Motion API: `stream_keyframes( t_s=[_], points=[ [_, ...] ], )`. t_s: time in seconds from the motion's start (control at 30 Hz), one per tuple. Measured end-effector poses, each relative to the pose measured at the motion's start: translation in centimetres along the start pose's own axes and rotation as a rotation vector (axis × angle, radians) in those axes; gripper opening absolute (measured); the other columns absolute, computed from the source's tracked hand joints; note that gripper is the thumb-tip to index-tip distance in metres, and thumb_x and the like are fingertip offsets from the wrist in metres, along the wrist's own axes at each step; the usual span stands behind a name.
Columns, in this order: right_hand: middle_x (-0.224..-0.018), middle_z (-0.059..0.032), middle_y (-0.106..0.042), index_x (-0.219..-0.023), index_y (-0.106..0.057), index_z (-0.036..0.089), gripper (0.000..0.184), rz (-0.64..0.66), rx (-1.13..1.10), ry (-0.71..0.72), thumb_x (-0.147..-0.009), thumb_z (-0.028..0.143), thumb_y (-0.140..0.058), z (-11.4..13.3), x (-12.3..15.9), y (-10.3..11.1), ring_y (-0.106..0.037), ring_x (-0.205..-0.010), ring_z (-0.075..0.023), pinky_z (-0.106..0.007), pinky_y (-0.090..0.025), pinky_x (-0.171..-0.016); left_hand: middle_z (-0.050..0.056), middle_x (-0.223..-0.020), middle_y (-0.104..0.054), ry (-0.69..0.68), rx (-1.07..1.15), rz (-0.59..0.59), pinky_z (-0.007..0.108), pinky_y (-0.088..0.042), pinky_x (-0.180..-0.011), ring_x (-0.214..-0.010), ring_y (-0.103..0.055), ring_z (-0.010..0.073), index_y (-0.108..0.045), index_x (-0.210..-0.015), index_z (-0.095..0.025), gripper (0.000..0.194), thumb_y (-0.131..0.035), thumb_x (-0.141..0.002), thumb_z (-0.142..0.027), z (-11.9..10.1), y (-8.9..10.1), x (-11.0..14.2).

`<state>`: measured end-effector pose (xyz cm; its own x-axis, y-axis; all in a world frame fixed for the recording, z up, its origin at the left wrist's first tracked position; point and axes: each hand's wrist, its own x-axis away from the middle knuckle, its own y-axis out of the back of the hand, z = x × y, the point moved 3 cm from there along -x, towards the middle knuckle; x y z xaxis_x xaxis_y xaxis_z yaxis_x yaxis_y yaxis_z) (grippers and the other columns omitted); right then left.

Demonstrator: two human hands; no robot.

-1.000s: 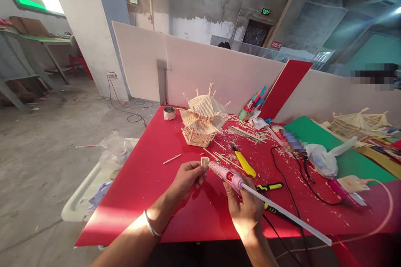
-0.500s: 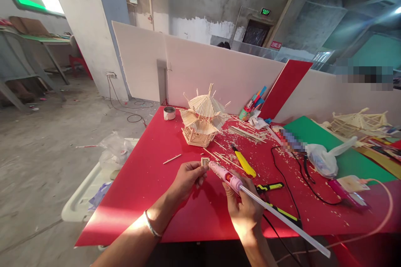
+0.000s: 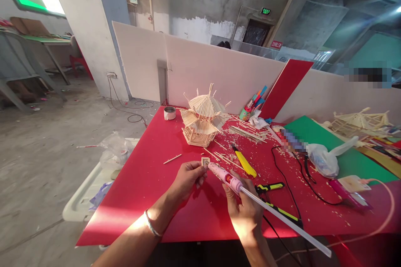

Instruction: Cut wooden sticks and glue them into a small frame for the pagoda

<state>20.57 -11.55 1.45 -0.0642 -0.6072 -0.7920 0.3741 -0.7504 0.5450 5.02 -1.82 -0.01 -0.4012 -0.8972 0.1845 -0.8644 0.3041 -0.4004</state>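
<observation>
Between its thumb and fingers my left hand [image 3: 191,176] pinches a small square wooden frame [image 3: 205,161]. My right hand [image 3: 244,204] is wrapped round a pink hot glue gun [image 3: 226,176], whose tip is right beside the frame; whether they touch I cannot tell. A long clear glue stick [image 3: 288,222] sticks out of the gun's back end toward the lower right. Beyond both hands stands a small pagoda model [image 3: 203,119] built of thin wooden sticks, with two tiers of roof. One short stick [image 3: 172,159] lies left of the hands.
The red tabletop [image 3: 138,200] carries a yellow utility knife [image 3: 245,162], black-and-yellow pliers [image 3: 272,187], loose sticks [image 3: 247,127] and shavings. A tin [image 3: 169,112] stands at the back left. Black cables [image 3: 290,179], a plastic bag [image 3: 322,160] and a green board [image 3: 313,133] lie right.
Almost nothing differs. The small frame is turned slightly more toward me beside the glue gun's tip; both hands keep their grip and place.
</observation>
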Motion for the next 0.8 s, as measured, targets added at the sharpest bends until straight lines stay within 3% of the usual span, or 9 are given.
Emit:
stream_keyframes(
  t_s=[0.8],
  points=[
    [-0.092, -0.0101, -0.069, -0.121, -0.063, 0.016, 0.033, -0.035, -0.004, 0.014, -0.095, 0.035, -0.058, -0.23, -0.2, -0.15, -0.067, -0.079, -0.0199, -0.029, -0.054, -0.068, -0.006, -0.042, -0.045, 0.015, -0.008, 0.005, 0.019, -0.024, -0.033, -0.031, -0.033, 0.0041, -0.059, -0.061, -0.015, 0.034, -0.075, -0.072, -0.043, -0.34, -0.29, 0.41]
  ],
)
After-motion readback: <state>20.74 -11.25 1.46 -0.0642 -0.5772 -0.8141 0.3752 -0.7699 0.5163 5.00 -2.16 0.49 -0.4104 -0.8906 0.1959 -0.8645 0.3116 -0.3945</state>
